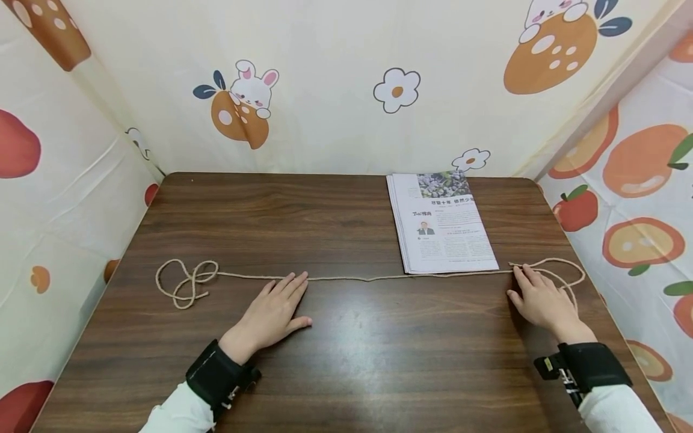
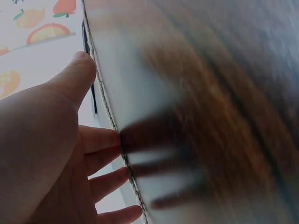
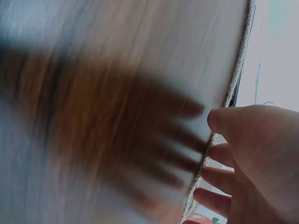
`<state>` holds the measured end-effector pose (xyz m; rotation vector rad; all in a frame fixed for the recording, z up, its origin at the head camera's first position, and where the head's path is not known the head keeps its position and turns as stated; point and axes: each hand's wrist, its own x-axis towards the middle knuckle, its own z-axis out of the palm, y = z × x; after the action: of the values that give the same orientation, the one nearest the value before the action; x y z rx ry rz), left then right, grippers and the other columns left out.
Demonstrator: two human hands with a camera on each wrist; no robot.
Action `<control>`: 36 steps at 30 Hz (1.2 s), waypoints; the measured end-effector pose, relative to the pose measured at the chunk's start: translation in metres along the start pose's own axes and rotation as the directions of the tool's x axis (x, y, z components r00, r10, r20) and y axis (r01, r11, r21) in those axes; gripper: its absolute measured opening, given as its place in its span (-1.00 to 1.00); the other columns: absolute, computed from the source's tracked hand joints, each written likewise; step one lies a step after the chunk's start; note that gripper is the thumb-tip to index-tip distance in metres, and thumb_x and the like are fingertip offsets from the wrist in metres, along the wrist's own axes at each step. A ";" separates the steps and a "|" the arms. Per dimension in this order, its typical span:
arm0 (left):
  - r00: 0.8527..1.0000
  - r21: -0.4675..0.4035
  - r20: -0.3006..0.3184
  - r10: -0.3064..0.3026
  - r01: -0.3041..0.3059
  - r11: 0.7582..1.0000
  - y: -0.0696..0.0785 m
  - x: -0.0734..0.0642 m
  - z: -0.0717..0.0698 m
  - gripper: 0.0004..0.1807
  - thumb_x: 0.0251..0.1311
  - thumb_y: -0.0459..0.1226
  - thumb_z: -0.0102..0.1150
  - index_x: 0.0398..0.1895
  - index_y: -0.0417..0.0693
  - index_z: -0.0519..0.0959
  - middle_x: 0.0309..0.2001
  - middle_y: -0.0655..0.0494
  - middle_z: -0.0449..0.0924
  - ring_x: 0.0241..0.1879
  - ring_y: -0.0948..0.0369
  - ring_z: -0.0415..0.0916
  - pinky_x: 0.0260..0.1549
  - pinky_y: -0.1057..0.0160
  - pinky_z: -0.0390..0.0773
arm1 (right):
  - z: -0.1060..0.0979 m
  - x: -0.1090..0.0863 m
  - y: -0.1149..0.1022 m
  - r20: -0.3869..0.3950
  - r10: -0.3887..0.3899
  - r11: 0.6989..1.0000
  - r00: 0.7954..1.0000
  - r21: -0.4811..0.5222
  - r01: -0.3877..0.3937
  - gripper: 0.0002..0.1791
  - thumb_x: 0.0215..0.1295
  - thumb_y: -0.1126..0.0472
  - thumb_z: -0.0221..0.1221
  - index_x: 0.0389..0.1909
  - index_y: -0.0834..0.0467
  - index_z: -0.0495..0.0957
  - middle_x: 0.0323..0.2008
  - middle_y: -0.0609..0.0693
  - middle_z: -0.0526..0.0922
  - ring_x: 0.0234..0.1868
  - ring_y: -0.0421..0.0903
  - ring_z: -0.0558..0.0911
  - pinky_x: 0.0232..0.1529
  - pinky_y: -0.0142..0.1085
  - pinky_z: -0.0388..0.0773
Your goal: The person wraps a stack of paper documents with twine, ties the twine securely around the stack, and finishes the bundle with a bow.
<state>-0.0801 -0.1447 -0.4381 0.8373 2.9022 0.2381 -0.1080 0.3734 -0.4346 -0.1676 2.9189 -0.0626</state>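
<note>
A thin beige rope (image 1: 357,278) stretches nearly straight across the table, with a loose knot-like tangle of loops at its left end and a wide loop at its right end. My left hand (image 1: 273,314) lies palm down with straight fingers, its fingertips on the rope left of the middle. In the left wrist view the fingertips (image 2: 114,137) touch the rope (image 2: 103,93). Near the rope's right end, my right hand (image 1: 544,302) rests its fingertips on the cord. The right wrist view shows its fingers (image 3: 217,179) slightly bent along the rope (image 3: 240,60).
A stack of printed pages (image 1: 449,231) lies behind the rope on the right, its lower edge close to the cord. The brown wooden table (image 1: 379,355) meets a patterned cloth wall (image 1: 325,120) at the back, with more patterned cloth on both sides.
</note>
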 end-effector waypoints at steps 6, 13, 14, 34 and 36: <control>0.999 -0.011 0.002 -0.037 0.037 0.999 -0.006 0.000 -0.001 -0.19 0.14 0.15 0.04 0.30 -0.24 0.25 0.36 -0.07 0.15 0.33 -0.02 0.13 0.15 -0.15 0.21 | 0.001 0.000 -0.002 -0.003 -0.008 1.000 1.000 0.005 0.008 -0.35 0.33 0.07 -0.02 0.28 0.43 0.13 0.23 0.46 0.16 0.15 0.45 0.20 -0.01 0.35 0.16; 0.998 0.000 -0.006 -0.054 0.054 0.999 -0.012 -0.003 0.001 -0.20 0.15 0.15 0.03 0.30 -0.23 0.25 0.36 -0.07 0.15 0.33 -0.02 0.13 0.15 -0.15 0.21 | 0.004 0.000 0.002 -0.040 -0.017 1.000 0.999 -0.025 0.016 -0.36 0.30 0.09 0.01 0.26 0.43 0.17 0.21 0.47 0.19 0.15 0.44 0.21 0.08 0.29 0.13; 0.998 0.000 -0.006 -0.055 0.055 0.999 -0.012 -0.003 0.001 -0.20 0.15 0.15 0.04 0.30 -0.23 0.25 0.36 -0.07 0.15 0.33 -0.03 0.13 0.15 -0.16 0.21 | 0.004 0.000 0.002 -0.046 -0.021 1.000 0.999 -0.024 0.020 -0.36 0.30 0.10 0.02 0.25 0.43 0.18 0.20 0.48 0.19 0.15 0.44 0.22 0.10 0.28 0.13; 1.000 -0.009 -0.006 -0.030 0.030 1.000 -0.010 0.005 -0.010 -0.22 0.16 0.13 0.04 0.29 -0.24 0.27 0.35 -0.10 0.16 0.33 -0.06 0.11 0.17 -0.15 0.17 | -0.009 0.008 0.002 -0.025 -0.024 1.000 0.999 -0.001 0.024 -0.39 0.31 0.09 0.01 0.25 0.40 0.20 0.18 0.47 0.22 0.09 0.46 0.26 -0.06 0.32 0.22; 1.000 -0.008 -0.018 -0.008 0.008 1.000 -0.007 0.011 -0.017 -0.23 0.16 0.13 0.04 0.28 -0.22 0.27 0.35 -0.11 0.16 0.34 -0.06 0.10 0.18 -0.15 0.18 | -0.016 0.011 -0.001 -0.027 -0.025 1.000 0.999 0.010 0.025 -0.41 0.32 0.08 0.00 0.24 0.37 0.21 0.16 0.46 0.26 0.07 0.47 0.29 -0.13 0.33 0.26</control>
<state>-0.0954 -0.1472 -0.4236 0.8258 2.9185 0.2575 -0.1224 0.3717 -0.4215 -0.2028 2.9434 -0.0848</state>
